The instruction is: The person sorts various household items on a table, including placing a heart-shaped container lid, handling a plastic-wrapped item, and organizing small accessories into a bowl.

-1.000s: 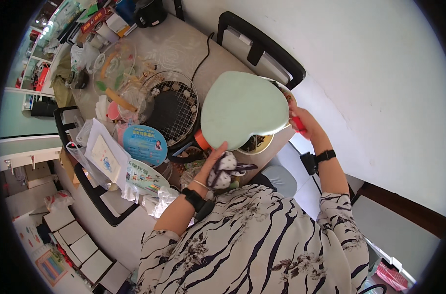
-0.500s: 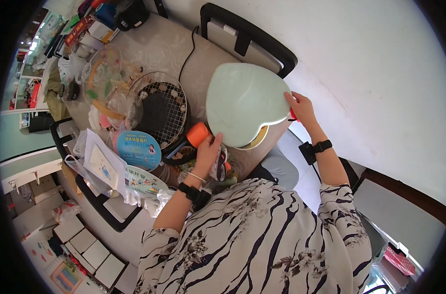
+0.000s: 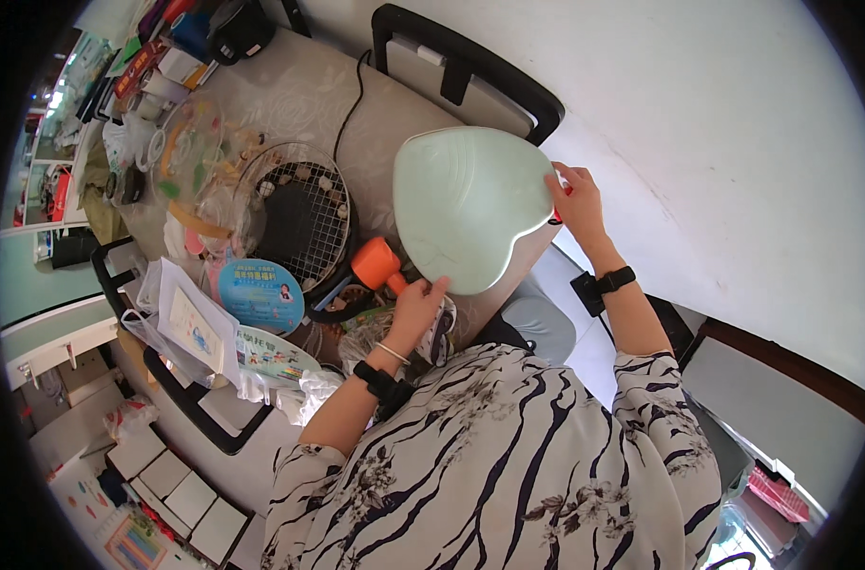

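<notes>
Pale green, glossy heart-shaped lid (image 3: 470,204) is lying between two hands: the left hand (image 3: 416,313) is pinching its near edge narrowly, and the right hand (image 3: 578,204) is pinching its right lobe. The fingers beneath are not showing. Neither hand is nearer, since both are touching it. Its long axis is running from the tip, at far left, to the notch, which is facing right and toward the wearer. A small red piece is peeping out below the right hand; I cannot tell what it is.

Left of the lid, one orange, round-headed object (image 3: 375,263) is lying just beside the left hand, and one round black pan with a wire mesh (image 3: 309,218) is standing further left. Beyond these, two flat fans are leaning: one blue disc (image 3: 259,294) and one white oval (image 3: 276,359). Behind the lid, one black-framed chair (image 3: 470,71) is standing and one black cable (image 3: 356,104) is trailing.
</notes>
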Demonstrator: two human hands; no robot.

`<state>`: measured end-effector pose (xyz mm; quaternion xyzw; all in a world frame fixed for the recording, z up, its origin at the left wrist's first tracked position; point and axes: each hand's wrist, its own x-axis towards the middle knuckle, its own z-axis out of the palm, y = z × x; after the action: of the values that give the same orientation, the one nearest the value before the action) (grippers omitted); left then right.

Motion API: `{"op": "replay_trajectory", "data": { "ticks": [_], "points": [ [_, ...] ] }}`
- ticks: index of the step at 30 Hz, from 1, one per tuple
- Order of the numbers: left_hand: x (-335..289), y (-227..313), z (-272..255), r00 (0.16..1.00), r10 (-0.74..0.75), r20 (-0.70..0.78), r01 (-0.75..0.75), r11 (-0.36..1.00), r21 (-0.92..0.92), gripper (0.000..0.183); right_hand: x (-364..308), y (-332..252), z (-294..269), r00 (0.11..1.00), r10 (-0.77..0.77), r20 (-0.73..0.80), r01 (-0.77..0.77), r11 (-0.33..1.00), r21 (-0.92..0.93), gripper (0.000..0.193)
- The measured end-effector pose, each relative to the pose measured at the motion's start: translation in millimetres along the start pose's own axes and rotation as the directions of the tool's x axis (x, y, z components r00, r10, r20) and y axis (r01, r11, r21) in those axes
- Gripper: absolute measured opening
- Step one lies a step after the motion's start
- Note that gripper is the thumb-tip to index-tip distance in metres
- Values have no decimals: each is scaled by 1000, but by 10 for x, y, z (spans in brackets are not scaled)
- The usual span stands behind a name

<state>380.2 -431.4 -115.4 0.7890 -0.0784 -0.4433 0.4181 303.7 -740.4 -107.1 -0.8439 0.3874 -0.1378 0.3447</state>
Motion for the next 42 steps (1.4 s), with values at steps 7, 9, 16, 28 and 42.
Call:
{"op": "replay_trajectory", "data": {
  "ticks": [7,9,16,28,42],
  "points": [
    [38,83,94,921,178,-346,-238,962,-137,48,47,98,82,993,100,63,-106,990,95,40],
    [140,-32,34,907,228,-353,-248,969,-11,47,61,73,99,992,113,62,-121,983,141,40],
    [123,63,-121,968,143,-207,-120,986,116,44,57,129,97,964,214,154,-246,942,229,43],
    [323,-126,-119,986,73,-153,-90,991,-104,43,232,312,54,876,251,413,-433,787,440,44],
    [213,75,-205,955,164,-247,-126,979,161,45,213,155,147,975,216,44,-220,963,156,46]
  ]
}}
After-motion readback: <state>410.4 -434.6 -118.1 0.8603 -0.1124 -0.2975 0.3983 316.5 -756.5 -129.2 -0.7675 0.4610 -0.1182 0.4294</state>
